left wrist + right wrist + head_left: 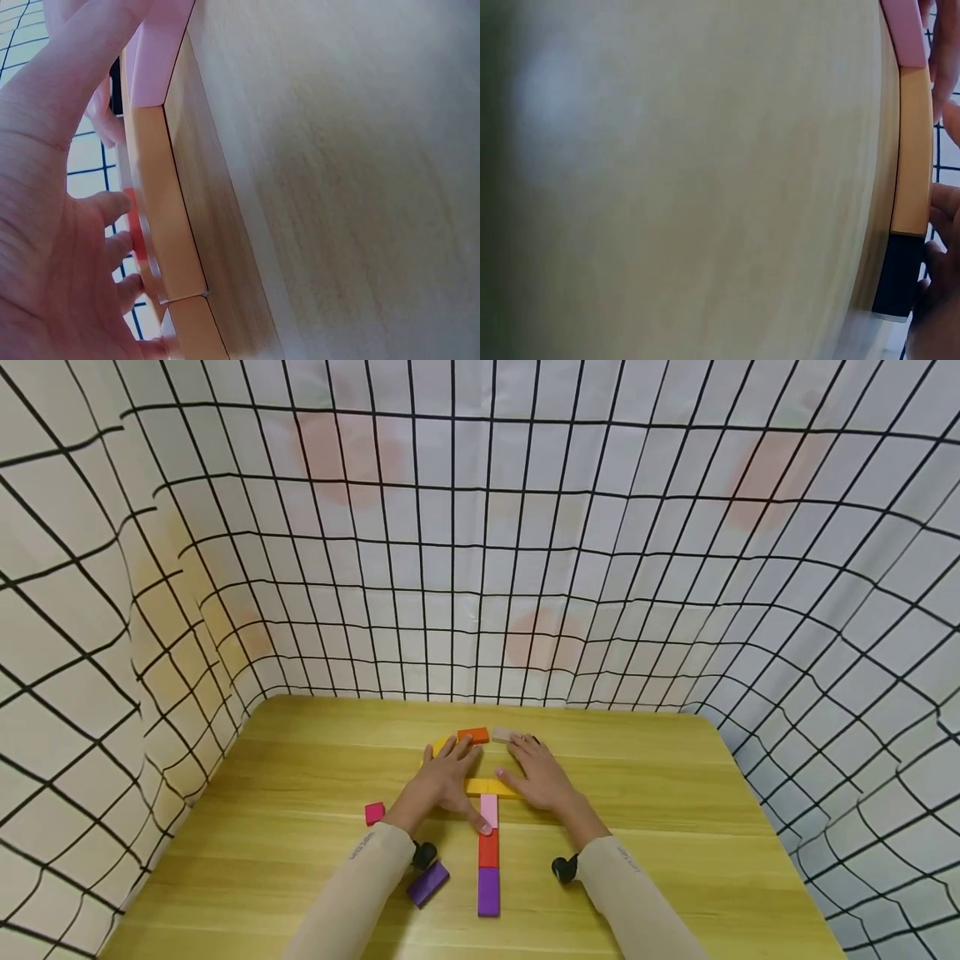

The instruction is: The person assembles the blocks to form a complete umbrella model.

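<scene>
My left hand (442,778) spreads its fingers over the left part of a block layout. Its thumb rests at the pink block (489,808), and its fingertips reach close to an orange-red block (472,736) and a yellow block (442,745). Opposite it, my right hand (543,778) lies with extended fingers, fingertips right at a pale block (501,734). Two yellow blocks (487,787) form a crosspiece between the hands. In the right wrist view, a black block (900,274) adjoins the yellow one. Below the pink block, a red block (488,848) and a purple block (488,892) continue the line.
A loose purple block (428,884) lies by the left sleeve, and a small crimson block (374,813) sits further left. The wooden table (675,827) is bounded at its back and sides by black netting (480,610) before white cloth.
</scene>
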Tool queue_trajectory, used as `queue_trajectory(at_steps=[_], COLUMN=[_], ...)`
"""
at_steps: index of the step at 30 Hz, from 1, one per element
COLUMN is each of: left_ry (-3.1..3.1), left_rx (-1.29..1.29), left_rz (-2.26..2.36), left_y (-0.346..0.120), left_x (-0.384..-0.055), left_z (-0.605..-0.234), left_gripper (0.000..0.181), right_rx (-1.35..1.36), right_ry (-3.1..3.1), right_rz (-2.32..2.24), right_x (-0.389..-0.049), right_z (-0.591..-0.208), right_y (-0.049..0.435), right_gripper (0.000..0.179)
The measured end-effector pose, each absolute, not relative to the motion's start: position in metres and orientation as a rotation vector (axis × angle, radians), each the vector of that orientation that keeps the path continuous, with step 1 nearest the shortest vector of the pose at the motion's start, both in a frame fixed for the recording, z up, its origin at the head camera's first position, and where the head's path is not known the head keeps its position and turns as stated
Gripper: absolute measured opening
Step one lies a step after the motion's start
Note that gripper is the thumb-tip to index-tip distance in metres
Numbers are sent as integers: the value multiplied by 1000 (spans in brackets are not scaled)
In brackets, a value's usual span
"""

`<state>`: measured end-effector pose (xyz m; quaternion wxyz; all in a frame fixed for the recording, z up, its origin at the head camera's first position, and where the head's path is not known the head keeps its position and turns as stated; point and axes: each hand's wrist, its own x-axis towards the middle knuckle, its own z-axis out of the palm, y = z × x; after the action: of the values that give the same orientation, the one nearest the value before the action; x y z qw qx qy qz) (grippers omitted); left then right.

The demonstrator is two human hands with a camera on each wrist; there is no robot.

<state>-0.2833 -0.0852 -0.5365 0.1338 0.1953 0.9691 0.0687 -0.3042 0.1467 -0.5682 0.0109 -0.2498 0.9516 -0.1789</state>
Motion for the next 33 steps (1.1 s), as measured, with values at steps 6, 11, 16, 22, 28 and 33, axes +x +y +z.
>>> queue_trajectory(at_steps=[6, 11, 16, 22, 28, 33], left_ry=[2806, 2808, 2816, 2822, 2811, 2816], left_rx=[563, 558, 569, 567, 558, 568], left_rz=[195, 191, 201, 190, 196, 209], left_y=[-84, -83, -83, -83, -83, -84], left_x=[-284, -283, -283, -284, -284, -283], left_z=[-538, -539, -539, -538, -538, -538], left_gripper=[149, 149, 149, 149, 149, 148], right_rx=[-791, -762, -620, -547, -564, -551], right_ry=[2954, 2940, 2967, 2959, 2910, 2897], right_rz=[-576, -673, -808, -897, -909, -922], right_x=[-301, -298, -296, -293, -291, -290], right_z=[-568, -567, -570, -568, -566, -568], right_y=[145, 148, 158, 169, 171, 172], right_gripper=[74, 75, 76, 73, 74, 75])
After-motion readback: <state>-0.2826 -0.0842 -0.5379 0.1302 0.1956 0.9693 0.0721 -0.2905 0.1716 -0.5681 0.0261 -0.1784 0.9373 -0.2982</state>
